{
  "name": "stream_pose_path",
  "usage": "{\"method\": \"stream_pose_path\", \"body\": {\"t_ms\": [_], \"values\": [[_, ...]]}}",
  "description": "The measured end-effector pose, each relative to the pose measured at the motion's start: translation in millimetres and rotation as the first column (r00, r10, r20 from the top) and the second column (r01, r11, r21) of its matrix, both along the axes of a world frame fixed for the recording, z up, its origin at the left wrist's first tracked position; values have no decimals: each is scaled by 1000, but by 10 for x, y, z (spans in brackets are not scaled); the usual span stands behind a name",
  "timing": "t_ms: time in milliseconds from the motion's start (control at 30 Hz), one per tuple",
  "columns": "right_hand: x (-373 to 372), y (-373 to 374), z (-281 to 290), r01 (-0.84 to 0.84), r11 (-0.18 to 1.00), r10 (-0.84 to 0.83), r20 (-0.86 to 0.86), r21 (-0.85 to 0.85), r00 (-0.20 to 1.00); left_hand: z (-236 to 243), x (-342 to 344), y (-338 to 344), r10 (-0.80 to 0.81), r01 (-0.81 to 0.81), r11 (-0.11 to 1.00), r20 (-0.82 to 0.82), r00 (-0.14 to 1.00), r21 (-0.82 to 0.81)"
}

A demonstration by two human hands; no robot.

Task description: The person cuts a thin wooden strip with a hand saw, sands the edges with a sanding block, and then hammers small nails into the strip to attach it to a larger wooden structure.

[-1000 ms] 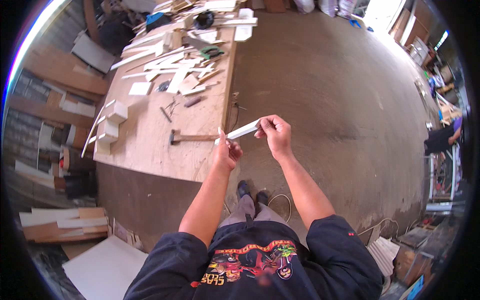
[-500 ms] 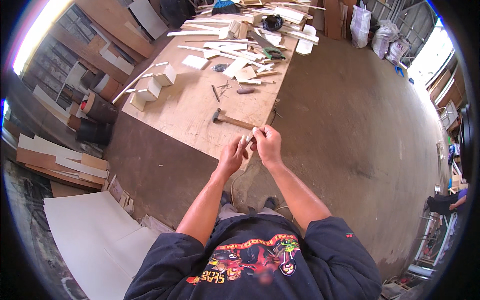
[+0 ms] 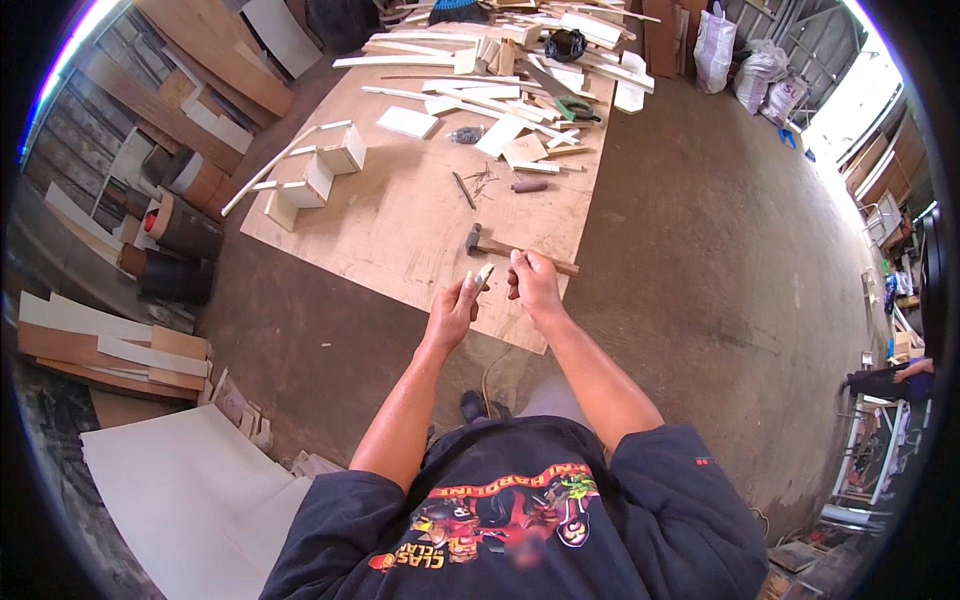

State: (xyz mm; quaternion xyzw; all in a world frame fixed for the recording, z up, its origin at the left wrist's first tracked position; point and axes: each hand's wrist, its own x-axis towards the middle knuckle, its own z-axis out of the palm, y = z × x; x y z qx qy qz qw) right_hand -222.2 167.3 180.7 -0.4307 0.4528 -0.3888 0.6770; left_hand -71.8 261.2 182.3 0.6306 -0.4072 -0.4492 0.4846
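Observation:
My left hand (image 3: 452,312) is closed on a short pale wood strip (image 3: 484,276), held pointing away from me above the near end of the wooden worktable (image 3: 380,235). Just to its right my right hand (image 3: 532,288) has its fingers curled, apart from the strip; I cannot make out what, if anything, is in them. It overlaps the handle of a hammer (image 3: 474,241) lying on the table; whether it touches it I cannot tell. Beyond lie loose nails (image 3: 480,178), a dark rod (image 3: 463,190), a brown cylinder (image 3: 529,186) and a green-handled saw (image 3: 575,108).
White offcuts (image 3: 405,120) cover the far tabletop; a stepped wooden piece (image 3: 340,150) is at its left. Boards (image 3: 100,350) and white sheets (image 3: 170,500) lie on the left. Sacks (image 3: 712,55) stand at the back. A person's arm (image 3: 912,370) shows at the right edge.
My hands have moved from holding the white strip between them to being slightly apart, with the strip in my left. The view has shifted, showing more of the table.

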Motion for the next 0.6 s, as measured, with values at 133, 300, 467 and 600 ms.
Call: {"method": "stream_pose_path", "body": {"t_ms": [133, 300, 467, 600], "values": [[163, -235, -62, 34, 999, -35, -66, -6, 997, -5, 303, -222, -14, 16, 999, -50, 999, 29], [189, -1114, -784, -236, 917, -44, -672, -320, 739, -297, 558, -667, 36, -22, 994, -125, 991, 108], [341, -2128, -1214, -480, 837, -60, -917, -262, 395, -566, 783, -1006, 102, -75, 972, -112, 988, 224], [371, -2865, -1664, -594, 751, -169, -954, -288, 249, -684, 908, -1373, 82, -62, 956, -60, 995, 288]]}}
